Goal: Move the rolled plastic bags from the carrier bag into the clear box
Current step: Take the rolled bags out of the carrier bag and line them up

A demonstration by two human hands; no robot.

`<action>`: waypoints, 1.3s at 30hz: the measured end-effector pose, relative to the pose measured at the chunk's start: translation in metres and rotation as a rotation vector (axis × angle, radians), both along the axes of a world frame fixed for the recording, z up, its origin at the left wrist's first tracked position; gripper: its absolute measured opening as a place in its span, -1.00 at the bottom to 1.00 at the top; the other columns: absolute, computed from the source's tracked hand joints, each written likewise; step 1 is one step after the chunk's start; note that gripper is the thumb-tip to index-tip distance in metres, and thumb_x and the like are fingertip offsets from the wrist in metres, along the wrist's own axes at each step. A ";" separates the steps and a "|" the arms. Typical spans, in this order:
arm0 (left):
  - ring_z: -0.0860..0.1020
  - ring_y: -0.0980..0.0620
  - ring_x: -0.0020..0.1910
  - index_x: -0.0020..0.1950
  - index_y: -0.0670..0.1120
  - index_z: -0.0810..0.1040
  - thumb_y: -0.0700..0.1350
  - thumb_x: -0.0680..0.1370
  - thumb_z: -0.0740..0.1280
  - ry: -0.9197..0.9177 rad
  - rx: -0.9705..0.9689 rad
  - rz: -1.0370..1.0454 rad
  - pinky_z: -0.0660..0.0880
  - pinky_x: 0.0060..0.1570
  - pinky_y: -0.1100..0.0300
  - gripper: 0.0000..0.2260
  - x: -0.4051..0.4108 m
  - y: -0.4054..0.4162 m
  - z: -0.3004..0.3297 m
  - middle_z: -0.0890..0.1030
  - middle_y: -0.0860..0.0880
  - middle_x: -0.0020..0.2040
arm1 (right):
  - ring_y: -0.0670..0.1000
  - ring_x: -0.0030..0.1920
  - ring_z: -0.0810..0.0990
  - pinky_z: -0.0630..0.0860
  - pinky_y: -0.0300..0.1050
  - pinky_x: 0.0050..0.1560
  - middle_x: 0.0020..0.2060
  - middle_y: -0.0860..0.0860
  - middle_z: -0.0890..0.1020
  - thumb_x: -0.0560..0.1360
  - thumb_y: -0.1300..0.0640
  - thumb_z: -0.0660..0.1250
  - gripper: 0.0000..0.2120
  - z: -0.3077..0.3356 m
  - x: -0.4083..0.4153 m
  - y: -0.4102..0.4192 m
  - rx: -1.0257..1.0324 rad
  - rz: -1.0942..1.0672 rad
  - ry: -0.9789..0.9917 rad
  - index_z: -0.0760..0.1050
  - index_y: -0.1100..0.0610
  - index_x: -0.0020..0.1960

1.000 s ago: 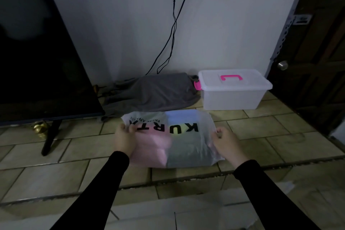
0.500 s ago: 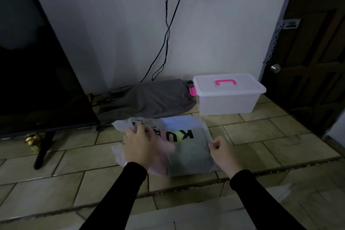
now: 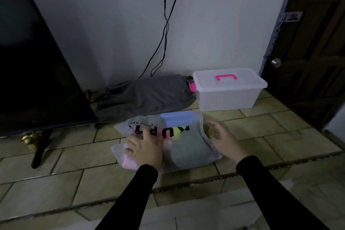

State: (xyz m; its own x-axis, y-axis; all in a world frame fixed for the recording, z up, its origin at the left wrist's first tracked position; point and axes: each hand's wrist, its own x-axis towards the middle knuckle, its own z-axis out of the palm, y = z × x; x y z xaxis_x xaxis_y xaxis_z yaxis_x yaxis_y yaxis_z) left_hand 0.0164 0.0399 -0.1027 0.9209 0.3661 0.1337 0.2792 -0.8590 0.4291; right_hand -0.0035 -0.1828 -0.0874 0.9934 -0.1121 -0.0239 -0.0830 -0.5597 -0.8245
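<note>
Carrier bag point(image 3: 184, 147) flat on tiled floor point(image 3: 261, 132) in front of lidded clear box point(image 3: 227, 95), left hand point(image 3: 144, 148) pressing on it with spread fingers, right hand point(image 3: 223, 137) relaxed beside its open edge, gripping nothing.

Both arms reach forward from the bottom of the view in long black sleeves that end at the wrists. The left hand point(image 3: 144, 150) lies palm down, its back toward the camera, fingers spread and nearly straight, pointing away from the body and slightly left. The right hand point(image 3: 223, 141) is held apart from it on the right, tilted on its edge with the palm turned inward toward the left hand; its fingers are extended, loosely parted and a little blurred. Neither hand curls round anything.
</note>
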 end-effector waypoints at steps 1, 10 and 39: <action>0.25 -0.28 0.32 0.32 -0.01 0.35 0.21 0.53 0.23 -0.003 -0.004 0.002 0.17 0.31 -0.17 -0.54 0.001 -0.001 -0.001 0.26 -0.31 0.33 | 0.02 0.35 0.37 0.35 -0.12 0.28 0.37 -0.02 0.38 0.57 0.14 0.24 -0.60 0.002 0.004 -0.002 0.005 0.028 0.043 0.33 -0.02 0.40; 0.32 -0.32 0.27 0.29 -0.03 0.41 0.21 0.55 0.21 -0.035 0.035 0.039 0.20 0.28 -0.20 -0.57 0.003 -0.003 -0.010 0.32 -0.36 0.30 | 0.05 0.17 0.52 0.47 -0.09 0.13 0.32 0.03 0.45 0.41 -0.12 0.42 -0.24 0.012 0.024 -0.013 -0.238 0.207 0.317 0.12 0.00 0.47; 0.22 -0.32 0.40 0.34 0.09 0.26 0.49 0.25 0.28 -0.021 -0.025 0.138 0.10 0.38 -0.23 -0.20 -0.001 -0.024 -0.008 0.24 -0.33 0.40 | 0.07 0.40 0.22 0.36 0.19 0.28 0.31 0.03 0.37 0.25 -0.01 0.45 -0.41 -0.019 -0.025 -0.053 -0.675 0.117 -0.444 0.32 -0.01 0.22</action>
State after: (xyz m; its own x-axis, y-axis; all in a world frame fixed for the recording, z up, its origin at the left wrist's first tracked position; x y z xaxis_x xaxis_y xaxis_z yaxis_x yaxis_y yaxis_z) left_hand 0.0150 0.0159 -0.1107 0.8587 0.4925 0.1419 0.3844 -0.8019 0.4574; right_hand -0.0282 -0.2359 -0.1068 0.9004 0.1438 0.4106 0.2622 -0.9325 -0.2484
